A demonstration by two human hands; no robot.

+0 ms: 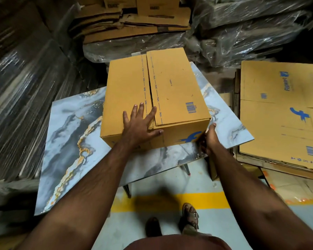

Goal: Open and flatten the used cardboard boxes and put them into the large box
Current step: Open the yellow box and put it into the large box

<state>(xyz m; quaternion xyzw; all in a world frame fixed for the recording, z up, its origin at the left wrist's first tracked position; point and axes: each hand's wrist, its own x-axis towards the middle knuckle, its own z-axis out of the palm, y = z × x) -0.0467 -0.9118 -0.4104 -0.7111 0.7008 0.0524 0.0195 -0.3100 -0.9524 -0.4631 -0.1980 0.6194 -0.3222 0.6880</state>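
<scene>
A: Starting at the bottom of the frame: sandalled feet (189, 220) on a pale floor (170, 179) with a yellow stripe (197, 200) across it, both forearms reaching up into the picture.

B: And the left hand (140, 126)?

A: Flat on the cardboard box (170, 87), fingers straight and spread over the top at the near edge, thumb lying down the front face. No curl in that grip at all; it presses rather than clamps.

B: The right hand (209, 139)?

A: At the box's near right corner, thumb up against the side. The fingers tuck behind the corner in shadow, so I cannot tell how that grip stands.

B: Describe the box.

A: Brown, still fully built, top flaps closed and meeting in a centre seam, blue dashed lines along it, a blue barcode near the right edge, a blue logo on the front face. It sits in the centre of the frame on the marble-patterned worktop (70, 141).

B: Around it?

A: Right of the frame, flattened cardboard sheets (278, 114) with blue print, lying close against the worktop's edge. Left side, plastic-wrapped stacks (22, 96) crowd in. Top of the frame, a pile of flattened boxes (134, 20), and upper right, wrapped bundles (251, 29) just behind the box.
</scene>
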